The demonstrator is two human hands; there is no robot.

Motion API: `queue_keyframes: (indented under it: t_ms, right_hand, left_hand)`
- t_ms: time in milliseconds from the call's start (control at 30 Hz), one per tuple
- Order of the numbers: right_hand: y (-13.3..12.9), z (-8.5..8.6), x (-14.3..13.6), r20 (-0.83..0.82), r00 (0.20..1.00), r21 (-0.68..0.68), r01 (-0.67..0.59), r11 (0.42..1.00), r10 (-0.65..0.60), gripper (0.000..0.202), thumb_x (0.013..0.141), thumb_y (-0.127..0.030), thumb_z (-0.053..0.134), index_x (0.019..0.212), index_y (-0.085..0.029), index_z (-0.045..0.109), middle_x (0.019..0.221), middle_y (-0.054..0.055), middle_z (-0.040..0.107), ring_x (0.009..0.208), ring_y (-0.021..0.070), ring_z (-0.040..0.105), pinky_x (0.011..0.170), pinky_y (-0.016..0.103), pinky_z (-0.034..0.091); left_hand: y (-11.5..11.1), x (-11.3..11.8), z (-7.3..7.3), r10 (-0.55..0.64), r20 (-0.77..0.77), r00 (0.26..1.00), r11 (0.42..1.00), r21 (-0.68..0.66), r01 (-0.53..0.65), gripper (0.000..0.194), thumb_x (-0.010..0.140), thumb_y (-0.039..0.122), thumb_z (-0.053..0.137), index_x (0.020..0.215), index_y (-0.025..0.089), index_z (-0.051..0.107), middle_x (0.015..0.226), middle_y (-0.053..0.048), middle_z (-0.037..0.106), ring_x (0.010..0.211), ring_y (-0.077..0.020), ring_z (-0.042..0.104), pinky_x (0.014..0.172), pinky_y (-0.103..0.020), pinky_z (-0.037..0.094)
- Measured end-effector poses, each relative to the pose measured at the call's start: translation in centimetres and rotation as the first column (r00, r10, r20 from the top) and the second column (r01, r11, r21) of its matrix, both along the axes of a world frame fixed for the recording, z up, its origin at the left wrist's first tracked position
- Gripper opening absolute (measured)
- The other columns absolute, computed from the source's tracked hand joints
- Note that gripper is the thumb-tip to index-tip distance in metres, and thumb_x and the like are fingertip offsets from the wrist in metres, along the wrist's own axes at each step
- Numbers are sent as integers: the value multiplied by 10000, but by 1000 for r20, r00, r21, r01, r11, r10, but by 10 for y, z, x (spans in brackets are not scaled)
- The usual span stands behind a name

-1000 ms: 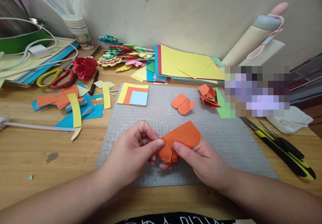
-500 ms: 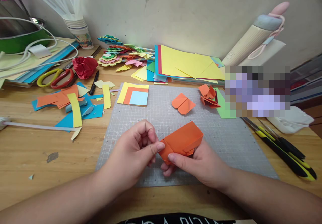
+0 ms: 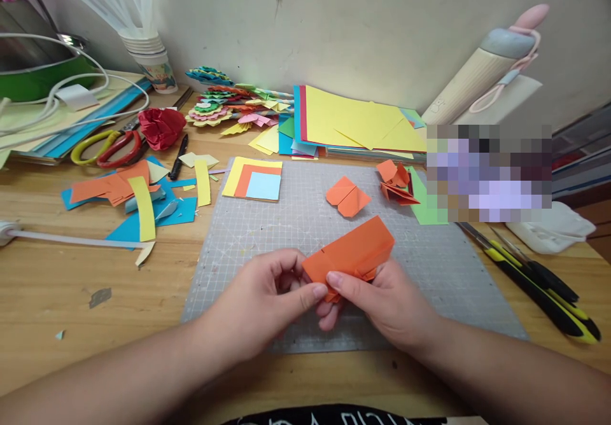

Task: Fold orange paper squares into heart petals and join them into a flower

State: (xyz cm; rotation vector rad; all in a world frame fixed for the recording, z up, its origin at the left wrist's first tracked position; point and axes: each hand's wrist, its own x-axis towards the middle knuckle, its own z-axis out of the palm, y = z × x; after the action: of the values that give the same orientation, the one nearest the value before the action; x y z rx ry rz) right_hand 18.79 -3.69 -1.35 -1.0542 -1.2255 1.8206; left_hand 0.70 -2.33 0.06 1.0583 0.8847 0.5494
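Above the grey cutting mat (image 3: 229, 240), a folded orange paper (image 3: 353, 247) is held up at a slant between both hands. My left hand (image 3: 281, 294) pinches its lower left corner with the thumb in front. My right hand (image 3: 377, 294) grips its lower edge, thumb on the front and fingers behind, partly hidden. Behind the paper on the mat lie an orange folded piece (image 3: 348, 196) and another orange folded shape (image 3: 396, 183). A small stack of square papers (image 3: 263, 185) rests at the mat's back left.
Coloured scraps (image 3: 143, 205), scissors (image 3: 114, 148) and a red crumpled flower (image 3: 161, 127) lie at the left. A paper stack (image 3: 353, 116) is along the wall. A black and yellow cutter (image 3: 539, 291) lies right, beside a pen.
The orange paper has moved slightly up and right, and its left end now shows a straight, flatter edge. My left thumb has shifted lower and right along it.
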Motion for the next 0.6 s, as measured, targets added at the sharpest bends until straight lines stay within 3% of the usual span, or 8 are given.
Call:
queue_keyframes:
  t_ms: [100, 367, 600]
  right_hand:
    - [0, 0, 0, 24, 1000, 17, -16, 1000, 16, 228, 875, -359, 596, 824, -151, 673, 651, 12, 688, 558, 137, 687, 559, 255, 580]
    - [-4, 1, 1, -12, 999, 4, -36, 999, 36, 203, 882, -333, 594, 829, -152, 670, 657, 14, 695, 551, 134, 687, 554, 252, 583]
    - [-4, -2, 0, -188, 980, -115, -91, 989, 68, 205, 883, -322, 603, 869, -138, 693, 651, 23, 694, 539, 126, 678, 507, 214, 567]
  left_hand:
    - [0, 0, 4, -4, 14, 1000, 1000, -17, 4, 166, 821, 256, 614, 696, 162, 560, 620, 29, 632, 423, -35, 403, 387, -146, 278]
    - [0, -7, 3, -3, -9, 1000, 995, -97, 2, 190, 760, 318, 669, 679, 161, 602, 593, 21, 612, 456, -74, 494, 438, -180, 398]
    - [-4, -7, 6, 17, -108, 994, 999, 49, -11, 328, 849, 364, 529, 599, 164, 602, 479, 8, 575, 434, -104, 530, 483, -217, 420]
